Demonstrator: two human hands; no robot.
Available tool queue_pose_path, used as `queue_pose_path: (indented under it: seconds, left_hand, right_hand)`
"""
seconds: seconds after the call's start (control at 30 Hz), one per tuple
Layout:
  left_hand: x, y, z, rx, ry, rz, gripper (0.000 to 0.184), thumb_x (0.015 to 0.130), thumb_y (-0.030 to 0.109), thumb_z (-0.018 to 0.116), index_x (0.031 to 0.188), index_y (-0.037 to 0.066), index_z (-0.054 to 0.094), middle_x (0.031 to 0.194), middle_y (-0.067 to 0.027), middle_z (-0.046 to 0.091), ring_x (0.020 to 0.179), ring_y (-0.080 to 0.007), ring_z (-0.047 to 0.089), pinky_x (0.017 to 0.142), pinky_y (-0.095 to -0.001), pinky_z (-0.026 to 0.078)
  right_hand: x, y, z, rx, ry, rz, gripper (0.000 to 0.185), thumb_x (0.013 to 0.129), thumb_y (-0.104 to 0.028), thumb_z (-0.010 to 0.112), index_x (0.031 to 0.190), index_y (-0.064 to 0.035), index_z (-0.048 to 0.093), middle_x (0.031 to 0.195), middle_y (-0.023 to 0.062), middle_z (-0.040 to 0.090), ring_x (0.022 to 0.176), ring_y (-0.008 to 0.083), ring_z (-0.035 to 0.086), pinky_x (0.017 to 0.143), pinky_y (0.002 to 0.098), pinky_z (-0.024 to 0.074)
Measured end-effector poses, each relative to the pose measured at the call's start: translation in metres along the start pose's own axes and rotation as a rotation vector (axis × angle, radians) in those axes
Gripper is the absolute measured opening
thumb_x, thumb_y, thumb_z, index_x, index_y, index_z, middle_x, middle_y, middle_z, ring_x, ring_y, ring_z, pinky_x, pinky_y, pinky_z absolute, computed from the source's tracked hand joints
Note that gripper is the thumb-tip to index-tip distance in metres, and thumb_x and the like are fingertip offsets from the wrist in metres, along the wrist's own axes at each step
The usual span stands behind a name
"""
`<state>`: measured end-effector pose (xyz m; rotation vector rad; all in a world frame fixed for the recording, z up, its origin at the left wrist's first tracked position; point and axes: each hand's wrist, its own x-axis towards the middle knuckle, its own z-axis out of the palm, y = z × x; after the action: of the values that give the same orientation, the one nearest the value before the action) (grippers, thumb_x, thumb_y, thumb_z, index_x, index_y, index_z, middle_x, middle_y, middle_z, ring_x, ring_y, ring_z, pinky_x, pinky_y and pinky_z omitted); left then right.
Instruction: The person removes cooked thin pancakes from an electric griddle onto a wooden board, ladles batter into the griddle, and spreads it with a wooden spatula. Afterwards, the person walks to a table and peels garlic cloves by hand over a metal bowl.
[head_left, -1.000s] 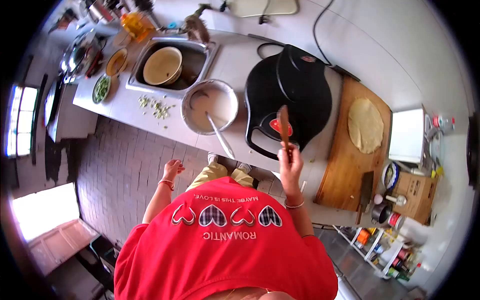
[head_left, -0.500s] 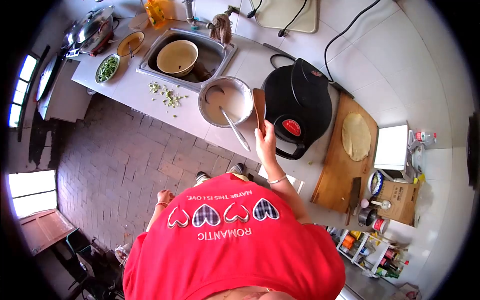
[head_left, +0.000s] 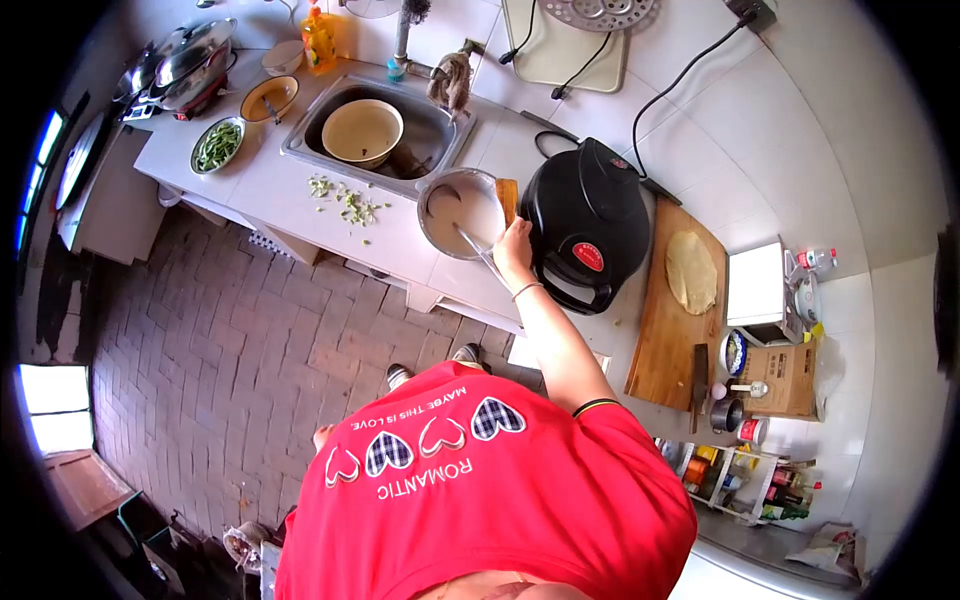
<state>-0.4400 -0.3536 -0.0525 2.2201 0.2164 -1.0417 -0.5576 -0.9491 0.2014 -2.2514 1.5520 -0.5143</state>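
Note:
My right hand (head_left: 514, 247) is closed round the handle of a wooden spatula (head_left: 508, 196). Its flat blade is at the right rim of a metal pot (head_left: 428, 228). Pale batter (head_left: 472, 213) fills part of the pot, and a metal ladle (head_left: 470, 240) leans in it, its handle partly behind my hand. Just to the right is a black electric griddle (head_left: 590, 205) with its lid down. My left hand (head_left: 323, 436) hangs low beside my red shirt, mostly hidden by it, so its fingers cannot be made out.
A cutting board (head_left: 655, 350) bears a flat dough round (head_left: 691, 272) and a cleaver (head_left: 699, 375). Left of the pot are chopped green scraps (head_left: 352, 205), a sink (head_left: 440, 125) holding a basin (head_left: 362, 133), and a plate of green vegetables (head_left: 217, 146). A black cord (head_left: 655, 105) runs along the wall.
My right hand and the spatula have moved toward the pot, and the blade has turned to show its broad face. My left hand has sunk further behind my shirt. The view has shifted slightly.

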Motion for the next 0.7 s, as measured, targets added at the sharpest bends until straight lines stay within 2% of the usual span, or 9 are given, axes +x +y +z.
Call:
queue_pose_path:
  seconds: [0.23, 0.4, 0.53, 0.63, 0.7]
  left_hand:
    - [0.008, -0.036, -0.023, -0.123, 0.025, -0.005, 0.024, 0.079, 0.018, 0.060, 0.088, -0.005, 0.063, 0.078, -0.0105, 0.067, 0.068, -0.0183, 0.062, 0.063, -0.0296, 0.049]
    - [0.024, -0.043, -0.031, -0.246, 0.017, 0.058, 0.026, 0.078, 0.018, 0.061, 0.089, -0.005, 0.064, 0.078, -0.0105, 0.067, 0.068, -0.0175, 0.062, 0.064, -0.0295, 0.049]
    - [0.024, -0.029, -0.041, -0.296, -0.008, -0.054, 0.026, 0.078, 0.017, 0.061, 0.092, -0.005, 0.064, 0.079, -0.0107, 0.067, 0.069, -0.0164, 0.062, 0.064, -0.0294, 0.049]
    - [0.022, -0.027, -0.045, -0.372, -0.027, -0.106, 0.027, 0.078, 0.016, 0.061, 0.094, -0.005, 0.064, 0.080, -0.0111, 0.067, 0.070, -0.0162, 0.062, 0.064, -0.0293, 0.050]
    - [0.026, -0.033, -0.046, -0.284, 0.001, -0.058, 0.025, 0.079, 0.015, 0.060, 0.094, -0.005, 0.063, 0.079, -0.0113, 0.067, 0.069, -0.0169, 0.062, 0.064, -0.0290, 0.050]
  right_hand:
    - [-0.008, -0.016, -0.005, -0.189, -0.042, 0.074, 0.027, 0.083, -0.013, 0.056, 0.103, -0.0002, 0.043, 0.109, 0.0204, 0.043, 0.093, 0.0368, 0.058, 0.075, 0.0462, 0.0512]
    - [-0.012, -0.016, -0.001, -0.184, 0.009, 0.100, 0.026, 0.082, -0.012, 0.056, 0.102, 0.0005, 0.043, 0.108, 0.0207, 0.043, 0.091, 0.0376, 0.058, 0.074, 0.0466, 0.0512]
    - [-0.011, -0.012, -0.002, -0.112, 0.103, -0.031, 0.028, 0.082, -0.011, 0.056, 0.104, 0.0012, 0.043, 0.108, 0.0224, 0.042, 0.093, 0.0402, 0.056, 0.076, 0.0450, 0.0505]
    - [-0.015, -0.012, -0.009, 0.047, 0.179, -0.118, 0.032, 0.082, -0.008, 0.057, 0.109, 0.0012, 0.043, 0.106, 0.0220, 0.044, 0.099, 0.0388, 0.050, 0.082, 0.0444, 0.0463]
    - [-0.025, -0.006, -0.013, 0.092, 0.256, -0.184, 0.034, 0.082, -0.008, 0.057, 0.112, 0.0007, 0.043, 0.106, 0.0205, 0.044, 0.099, 0.0369, 0.050, 0.083, 0.0438, 0.0457]
